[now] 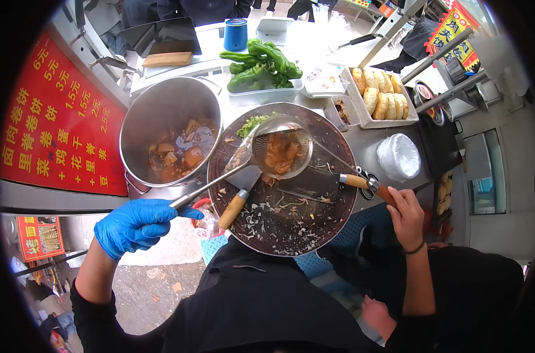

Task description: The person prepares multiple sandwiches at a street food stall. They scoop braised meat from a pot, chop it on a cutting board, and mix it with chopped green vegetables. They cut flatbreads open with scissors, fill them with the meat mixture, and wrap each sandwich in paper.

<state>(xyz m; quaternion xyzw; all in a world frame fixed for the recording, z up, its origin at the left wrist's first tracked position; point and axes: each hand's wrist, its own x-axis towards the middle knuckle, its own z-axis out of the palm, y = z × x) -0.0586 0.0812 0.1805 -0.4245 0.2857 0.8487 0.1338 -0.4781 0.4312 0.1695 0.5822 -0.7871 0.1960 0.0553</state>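
My left hand (137,227), in a blue glove, grips the metal handle of a perforated skimmer (310,159). Braised meat (283,152) lies in the skimmer's bowl, above a round chopping board (302,225). With bare fingers my right hand (406,218) holds the brown handle of a ladle (386,194), whose metal head (278,124) is over the meat. On the board are a cleaver (234,207) with a wooden handle, a second wooden-handled blade (353,181), chopped green pepper (254,123) and scattered scraps. To the left stands a steel pot (128,145) of meat in broth.
Behind the board are a plastic tub of green peppers (265,73), a tub of dark food (340,110) and a tray of flatbreads (377,95). A bundle of clear plastic bags (399,156) lies at the right. Another person's hand (377,315) shows at the lower right.
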